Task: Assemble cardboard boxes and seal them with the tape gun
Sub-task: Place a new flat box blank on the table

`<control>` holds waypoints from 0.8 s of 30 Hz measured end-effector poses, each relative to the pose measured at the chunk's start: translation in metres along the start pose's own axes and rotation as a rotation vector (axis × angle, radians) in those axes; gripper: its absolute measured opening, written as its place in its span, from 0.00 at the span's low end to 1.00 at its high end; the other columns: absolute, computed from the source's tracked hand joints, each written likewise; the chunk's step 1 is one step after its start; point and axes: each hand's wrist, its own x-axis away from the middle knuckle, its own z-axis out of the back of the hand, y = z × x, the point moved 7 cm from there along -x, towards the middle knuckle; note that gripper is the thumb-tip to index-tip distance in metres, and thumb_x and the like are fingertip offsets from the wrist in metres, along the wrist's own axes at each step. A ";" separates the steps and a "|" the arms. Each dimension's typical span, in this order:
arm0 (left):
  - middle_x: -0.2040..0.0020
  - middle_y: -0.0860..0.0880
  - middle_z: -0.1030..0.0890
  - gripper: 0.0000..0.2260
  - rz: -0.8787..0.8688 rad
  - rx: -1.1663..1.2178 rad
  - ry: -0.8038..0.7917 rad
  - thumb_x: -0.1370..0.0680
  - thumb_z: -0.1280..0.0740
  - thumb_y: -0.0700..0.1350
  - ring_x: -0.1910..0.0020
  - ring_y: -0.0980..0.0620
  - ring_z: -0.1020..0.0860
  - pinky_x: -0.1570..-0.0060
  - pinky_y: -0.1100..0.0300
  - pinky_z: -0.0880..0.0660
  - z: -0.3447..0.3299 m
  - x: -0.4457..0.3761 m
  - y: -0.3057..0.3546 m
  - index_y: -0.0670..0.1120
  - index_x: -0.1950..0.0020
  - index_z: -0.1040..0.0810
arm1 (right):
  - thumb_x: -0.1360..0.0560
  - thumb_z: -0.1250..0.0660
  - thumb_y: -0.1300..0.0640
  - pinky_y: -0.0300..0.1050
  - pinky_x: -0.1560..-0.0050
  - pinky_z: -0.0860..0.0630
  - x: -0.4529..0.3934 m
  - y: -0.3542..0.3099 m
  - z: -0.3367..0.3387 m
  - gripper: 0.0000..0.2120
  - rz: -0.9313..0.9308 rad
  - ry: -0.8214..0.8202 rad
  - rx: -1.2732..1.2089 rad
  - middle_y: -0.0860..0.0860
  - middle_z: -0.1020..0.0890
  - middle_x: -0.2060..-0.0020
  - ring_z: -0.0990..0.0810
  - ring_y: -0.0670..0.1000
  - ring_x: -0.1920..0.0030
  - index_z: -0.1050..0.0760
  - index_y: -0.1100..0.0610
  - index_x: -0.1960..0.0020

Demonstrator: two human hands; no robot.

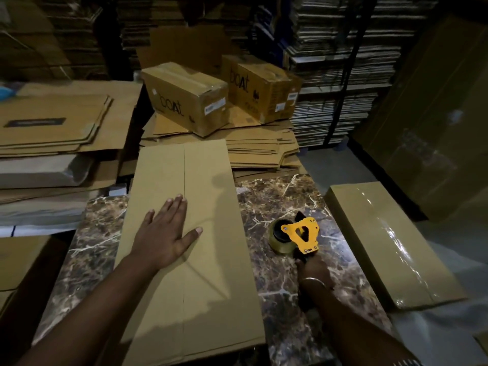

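While my left hand point(169, 233) lies flat, fingers straight, on the box point(188, 249) mid-tabletop point(277, 202), my right hand point(313, 268) grips the tape gun point(295, 235) at 3 o'clock.

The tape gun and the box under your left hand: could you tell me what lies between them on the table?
Nothing: the head view shows only bare marble table between the tape gun and the box under the left hand.

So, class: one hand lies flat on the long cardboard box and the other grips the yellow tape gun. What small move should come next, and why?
Probably lift the yellow tape gun in the right hand to the long brown cardboard box's untaped centre seam, which the left hand presses flat.
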 end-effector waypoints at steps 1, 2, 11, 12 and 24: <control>0.19 0.54 0.61 0.45 0.000 0.008 0.002 0.29 0.66 0.75 0.20 0.54 0.59 0.23 0.46 0.54 0.001 0.001 0.000 0.50 0.18 0.60 | 0.21 0.34 0.45 0.55 0.41 0.24 0.003 -0.006 -0.002 0.22 0.026 0.006 -0.010 0.62 0.21 0.39 0.22 0.64 0.39 0.27 0.60 0.36; 0.19 0.55 0.60 0.46 0.000 0.019 0.004 0.30 0.66 0.75 0.20 0.54 0.59 0.23 0.46 0.54 0.002 0.002 0.001 0.50 0.18 0.60 | 0.21 0.34 0.44 0.53 0.43 0.24 0.005 -0.013 -0.005 0.22 0.054 0.006 -0.025 0.61 0.21 0.40 0.22 0.64 0.40 0.26 0.59 0.35; 0.19 0.58 0.57 0.43 -0.028 0.026 -0.022 0.31 0.68 0.71 0.19 0.53 0.59 0.23 0.46 0.56 0.005 0.006 0.008 0.55 0.18 0.58 | 0.25 0.30 0.38 0.48 0.51 0.31 0.025 -0.132 0.029 0.23 0.212 -0.096 -0.581 0.59 0.17 0.50 0.21 0.62 0.46 0.18 0.58 0.44; 0.18 0.58 0.57 0.43 -0.033 0.031 -0.014 0.30 0.67 0.71 0.19 0.53 0.58 0.24 0.46 0.55 0.006 0.007 0.009 0.54 0.18 0.57 | 0.28 0.29 0.34 0.47 0.56 0.31 0.032 -0.145 0.035 0.25 0.230 -0.123 -0.640 0.56 0.18 0.57 0.21 0.60 0.53 0.18 0.56 0.49; 0.18 0.59 0.54 0.33 -0.084 0.147 0.047 0.19 0.51 0.66 0.19 0.53 0.58 0.24 0.44 0.56 0.006 0.019 0.011 0.54 0.18 0.54 | 0.26 0.35 0.37 0.41 0.72 0.35 0.154 -0.256 0.044 0.22 0.322 -0.837 -1.271 0.51 0.28 0.70 0.31 0.50 0.74 0.22 0.57 0.56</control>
